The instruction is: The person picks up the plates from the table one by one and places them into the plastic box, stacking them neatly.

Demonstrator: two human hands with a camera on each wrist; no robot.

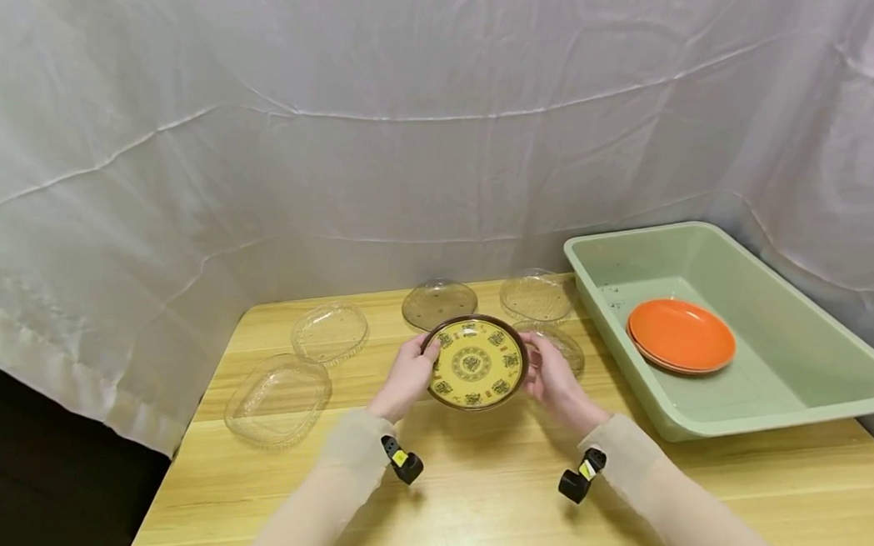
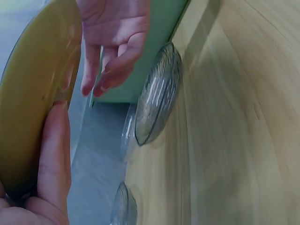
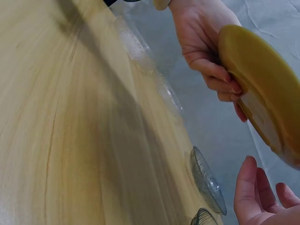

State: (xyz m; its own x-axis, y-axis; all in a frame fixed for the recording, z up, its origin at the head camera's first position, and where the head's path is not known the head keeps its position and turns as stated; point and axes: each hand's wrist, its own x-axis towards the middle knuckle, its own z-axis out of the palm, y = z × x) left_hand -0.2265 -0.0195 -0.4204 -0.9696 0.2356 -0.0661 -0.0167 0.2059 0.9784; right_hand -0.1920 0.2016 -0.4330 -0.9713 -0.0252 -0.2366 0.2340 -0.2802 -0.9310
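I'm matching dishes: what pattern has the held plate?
Dark motifs on yellow; the plate shows best in head view.

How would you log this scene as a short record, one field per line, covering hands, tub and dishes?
Left hand: grips yellow patterned plate
Right hand: beside that plate's edge, not gripping
Tub: pale green, right side of wooden table
In tub: orange plate atop at least one more
See-through dishes: five on the table; two at left, others beyond the hands

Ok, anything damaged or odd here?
Dark specks in the green tub, toward its far left corner, look odd against its plain surface; dirt or print, I can't tell. The yellow plate looks undamaged. No spill shows.
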